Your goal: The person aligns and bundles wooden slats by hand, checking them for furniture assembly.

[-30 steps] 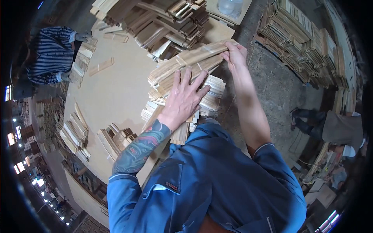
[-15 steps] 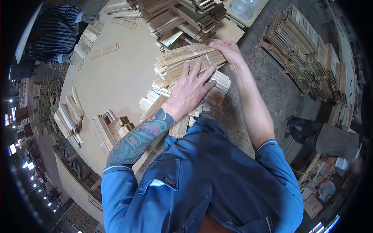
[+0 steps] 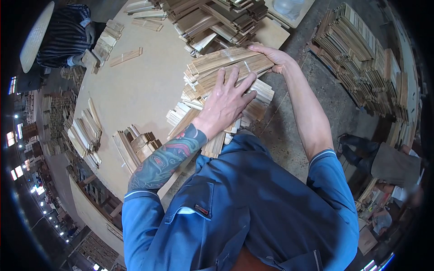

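Note:
Several light wooden strips [image 3: 228, 56] lie in a fanned pile at the table's near edge. My right hand [image 3: 276, 58] grips the right-hand end of the top strips, thumb on top and fingers hidden below. Across the pile rests my left hand [image 3: 227, 103], its fingers spread over the strips' upper face. Shorter strips [image 3: 262, 94] show beneath, sticking out to the right. More strips [image 3: 212, 145] project toward my body under my left wrist.
A tall stack of wooden strips [image 3: 226, 18] stands just beyond the pile. Smaller bundles [image 3: 135, 145] lie on the round-edged table [image 3: 149, 81]. A co-worker [image 3: 65, 38] in stripes handles pieces at far left. Stacked boards [image 3: 357, 49] stand right; another person [image 3: 393, 162] is behind them.
My right hand and the strip ends have shifted slightly right. My left hand stays spread on the pile. The co-worker's hand now has a wooden piece raised at it. The view has shifted a little.

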Available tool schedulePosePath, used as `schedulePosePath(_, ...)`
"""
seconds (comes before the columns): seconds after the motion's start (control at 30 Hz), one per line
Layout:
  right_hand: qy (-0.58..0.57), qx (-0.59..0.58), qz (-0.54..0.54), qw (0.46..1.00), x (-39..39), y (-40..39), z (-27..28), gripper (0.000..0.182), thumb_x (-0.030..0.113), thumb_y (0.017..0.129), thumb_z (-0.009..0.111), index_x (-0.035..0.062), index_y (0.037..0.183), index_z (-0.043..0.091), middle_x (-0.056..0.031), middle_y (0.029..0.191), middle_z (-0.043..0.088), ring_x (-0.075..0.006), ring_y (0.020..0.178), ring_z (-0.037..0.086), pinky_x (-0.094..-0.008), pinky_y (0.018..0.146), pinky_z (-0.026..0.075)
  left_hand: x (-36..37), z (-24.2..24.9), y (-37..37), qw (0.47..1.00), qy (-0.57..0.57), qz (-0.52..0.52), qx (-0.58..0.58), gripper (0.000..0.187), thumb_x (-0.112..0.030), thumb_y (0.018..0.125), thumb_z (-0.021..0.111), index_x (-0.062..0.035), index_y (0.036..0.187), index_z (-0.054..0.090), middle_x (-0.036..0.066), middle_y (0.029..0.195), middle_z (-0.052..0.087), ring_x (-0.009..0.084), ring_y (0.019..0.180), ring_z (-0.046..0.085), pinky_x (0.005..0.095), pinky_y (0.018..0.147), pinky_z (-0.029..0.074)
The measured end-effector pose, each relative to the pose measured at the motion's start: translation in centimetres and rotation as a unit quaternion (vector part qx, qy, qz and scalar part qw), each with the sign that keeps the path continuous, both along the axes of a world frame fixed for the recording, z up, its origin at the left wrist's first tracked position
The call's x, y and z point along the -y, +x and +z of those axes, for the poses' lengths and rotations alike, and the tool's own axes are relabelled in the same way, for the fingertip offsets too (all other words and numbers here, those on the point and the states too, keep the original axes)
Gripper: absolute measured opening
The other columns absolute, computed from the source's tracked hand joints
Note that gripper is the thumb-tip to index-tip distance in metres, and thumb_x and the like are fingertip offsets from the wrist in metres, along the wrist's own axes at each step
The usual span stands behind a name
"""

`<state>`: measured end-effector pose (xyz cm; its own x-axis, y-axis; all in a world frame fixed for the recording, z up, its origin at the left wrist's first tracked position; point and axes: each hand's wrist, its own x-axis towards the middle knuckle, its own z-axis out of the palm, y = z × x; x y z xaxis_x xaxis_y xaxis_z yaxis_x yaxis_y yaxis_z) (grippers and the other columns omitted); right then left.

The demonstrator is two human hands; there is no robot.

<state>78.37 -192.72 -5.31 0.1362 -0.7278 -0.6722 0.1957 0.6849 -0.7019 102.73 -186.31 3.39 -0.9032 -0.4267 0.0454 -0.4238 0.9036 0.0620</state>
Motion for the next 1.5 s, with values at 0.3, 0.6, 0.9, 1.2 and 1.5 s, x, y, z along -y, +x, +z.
schedulePosePath(0.3,-0.073,0.041,0.023,0.996,-0.3,0.0,-0.3,0.063,0.043,0.082,0.077,0.0049,0.128,0.057,-0.0114,0.121,0.065,-0.0185,0.109,0.063,-0.0364,0.091,0.053,-0.5,0.9,-0.2,0.996,0.078,0.01,-0.046,0.064,-0.037,0.067,0.081,-0.0208,0.126,0.061,0.011,0.143,0.043,0.0375,0.132,0.039,0.0541,0.11,0.032)
schedulePosePath(0.6,-0.064,-0.012,0.025,0.998,0.1,-0.6,-1.5,0.066,0.044,0.082,0.077,0.0025,0.128,0.057,-0.013,0.12,0.065,-0.0184,0.108,0.063,-0.0309,0.094,0.051,-7.9,-1.2,-1.3,0.948,0.179,-0.008,-0.263,0.044,-0.037,0.073,0.08,-0.0145,0.108,0.065,0.014,0.126,0.054,0.0359,0.121,0.05,0.0517,0.102,0.042)
schedulePosePath(0.9,-0.057,0.001,0.023,0.998,-0.2,-0.6,-1.5,0.063,0.046,0.084,0.075,0.0013,0.126,0.058,-0.012,0.117,0.065,-0.0164,0.104,0.064,-0.0308,0.09,0.052,-11.5,-5.4,6.8,0.818,0.124,0.467,-0.312,0.066,-0.017,0.079,0.077,-0.0013,0.134,0.045,0.026,0.138,0.042,0.0414,0.126,0.044,0.0471,0.103,0.039)
schedulePosePath(1.2,-0.07,-0.029,0.022,0.997,-0.5,-0.2,-1.2,0.063,0.045,0.089,0.069,0.0011,0.132,0.053,-0.0126,0.127,0.061,-0.018,0.112,0.061,-0.0323,0.098,0.048,-13.3,-5.2,5.4,0.746,0.123,0.526,-0.389,0.074,-0.026,0.085,0.077,0.0021,0.14,0.035,0.024,0.137,0.043,0.032,0.115,0.053,0.0412,0.097,0.044)
schedulePosePath(1.5,-0.045,-0.048,0.029,0.997,-0.5,-0.4,-0.6,0.059,0.043,0.094,0.064,0.0013,0.134,0.053,-0.0119,0.129,0.061,-0.0198,0.116,0.06,-0.0355,0.1,0.047,-17.3,-6.6,-0.1,0.269,0.625,0.526,-0.51,0.045,-0.017,0.095,0.065,0.0014,0.132,0.05,0.01,0.125,0.06,0.015,0.114,0.055,0.0285,0.098,0.043)
